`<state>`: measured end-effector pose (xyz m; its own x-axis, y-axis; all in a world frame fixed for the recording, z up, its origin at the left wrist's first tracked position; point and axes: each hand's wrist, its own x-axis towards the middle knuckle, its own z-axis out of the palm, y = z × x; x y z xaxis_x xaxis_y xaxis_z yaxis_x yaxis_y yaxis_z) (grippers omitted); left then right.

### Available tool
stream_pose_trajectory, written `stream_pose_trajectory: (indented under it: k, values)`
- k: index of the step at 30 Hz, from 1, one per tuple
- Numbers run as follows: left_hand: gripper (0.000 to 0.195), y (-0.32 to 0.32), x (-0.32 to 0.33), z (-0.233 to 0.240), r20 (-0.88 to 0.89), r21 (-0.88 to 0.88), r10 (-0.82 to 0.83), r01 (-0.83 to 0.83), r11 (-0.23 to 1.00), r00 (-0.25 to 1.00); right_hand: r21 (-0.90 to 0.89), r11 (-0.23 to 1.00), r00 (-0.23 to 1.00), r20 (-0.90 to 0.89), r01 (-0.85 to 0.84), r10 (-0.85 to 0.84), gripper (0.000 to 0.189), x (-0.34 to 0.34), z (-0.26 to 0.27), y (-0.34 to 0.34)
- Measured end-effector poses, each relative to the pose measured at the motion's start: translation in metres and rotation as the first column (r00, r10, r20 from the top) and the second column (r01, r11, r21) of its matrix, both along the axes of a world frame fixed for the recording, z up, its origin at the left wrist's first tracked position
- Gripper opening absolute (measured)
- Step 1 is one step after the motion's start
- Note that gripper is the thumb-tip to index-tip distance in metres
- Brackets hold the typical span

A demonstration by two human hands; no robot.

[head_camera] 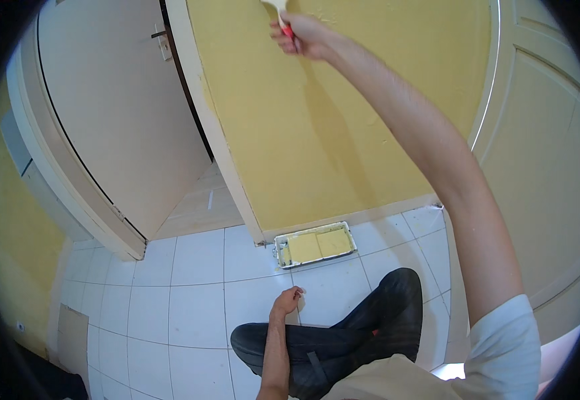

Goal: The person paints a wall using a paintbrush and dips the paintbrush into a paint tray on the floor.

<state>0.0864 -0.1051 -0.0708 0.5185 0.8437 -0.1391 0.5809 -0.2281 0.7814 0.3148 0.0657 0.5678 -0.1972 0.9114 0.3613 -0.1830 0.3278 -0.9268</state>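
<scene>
My right hand (302, 36), raised at the end of an outstretched arm, grips a paintbrush (282, 17) by its red and white handle. The brush head is at the top edge against the yellow wall (280, 150), and its bristles are cut off from view. My left hand (288, 300) hangs past my bent knee with loosely curled fingers and no visible object in it. Just beyond that hand, a paint tray (315, 245) holding yellow paint stands on the white tiled floor (197, 310), close to the foot of the wall. Its rim is smeared with paint.
A pale door (119, 100) with a lever handle (159, 35) stands ajar at left, within a cream door frame (220, 140). Another panelled door (540, 150) is close by my right arm. A flat brownish piece (72, 325) lies at lower left. My crossed legs (390, 315) rest on the tiles.
</scene>
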Motion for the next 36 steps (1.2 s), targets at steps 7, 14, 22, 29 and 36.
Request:
stream_pose_trajectory:
  k: [7,14,22,29,36]
  values:
    - [0.027,0.003,0.002,-0.002,0.005,0.005,-0.013,0.013,1.0,1.0,-0.128,0.957,0.949,0.215,0.26,-0.229,0.038,0.022,-0.166,-0.024]
    - [0.024,0.002,-0.002,-0.009,0.033,-0.01,-0.011,0.011,1.0,0.999,-0.35,0.922,0.974,0.202,0.167,-0.1,0.04,0.013,-0.343,-0.091]
    - [0.025,0.002,0.004,-0.005,0.054,-0.008,-0.005,0.005,1.0,0.999,-0.63,0.761,0.988,-0.119,-0.154,0.102,0.032,0.017,-0.193,-0.034]
    - [0.024,0.007,0.001,-0.011,0.023,-0.052,-0.03,0.031,0.998,0.999,-0.573,0.818,0.992,-0.124,-0.051,-0.025,0.029,-0.039,0.047,-0.028]
    - [0.022,0.003,0.016,-0.014,0.035,-0.073,-0.043,0.045,0.996,0.998,-0.037,0.995,0.992,0.078,-0.097,0.1,0.039,-0.044,0.19,0.018]
